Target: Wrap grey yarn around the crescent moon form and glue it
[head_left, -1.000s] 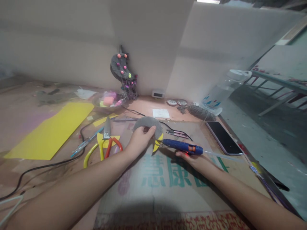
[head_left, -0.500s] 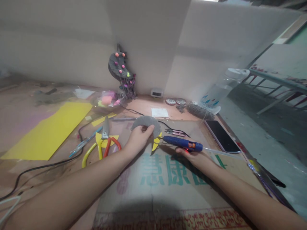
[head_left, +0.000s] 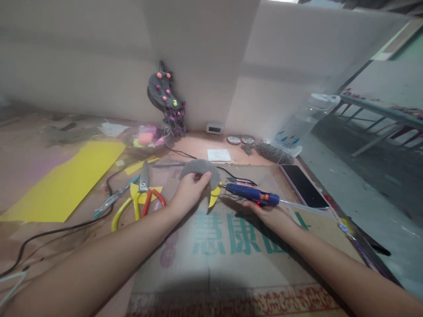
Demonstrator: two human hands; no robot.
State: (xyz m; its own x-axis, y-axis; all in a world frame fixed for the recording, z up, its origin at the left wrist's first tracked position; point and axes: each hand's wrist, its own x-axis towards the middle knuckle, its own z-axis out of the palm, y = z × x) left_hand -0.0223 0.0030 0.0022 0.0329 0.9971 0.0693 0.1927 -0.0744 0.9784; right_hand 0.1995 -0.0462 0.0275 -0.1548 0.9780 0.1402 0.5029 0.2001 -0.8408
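Note:
Pinched in my left hand (head_left: 191, 190) is a grey crescent-shaped piece (head_left: 199, 166), raised above the cardboard. A curved yellow paper piece (head_left: 214, 197) hangs at its lower right end. My right hand (head_left: 266, 214) grips a blue hot glue gun (head_left: 249, 193) from below, with a clear glue stick (head_left: 299, 205) poking out of its back. A red light glows near my fingers. The gun's nozzle points left and is close to the top of the yellow piece; whether it touches, I cannot tell. Scissors (head_left: 144, 179) with red and yellow handles lie left of my left hand.
Printed cardboard (head_left: 205, 268) covers the table before me. Yellow paper (head_left: 76, 180) and a black cord (head_left: 62, 228) lie left. A phone (head_left: 304, 185), grey yarn (head_left: 276, 152) and a water bottle (head_left: 295, 125) stand or lie right. A decorated grey crescent (head_left: 160, 92) leans at the back wall.
The nozzle has shifted slightly up towards the top of the yellow piece. Both hands keep their holds, and the whole view has moved a little.

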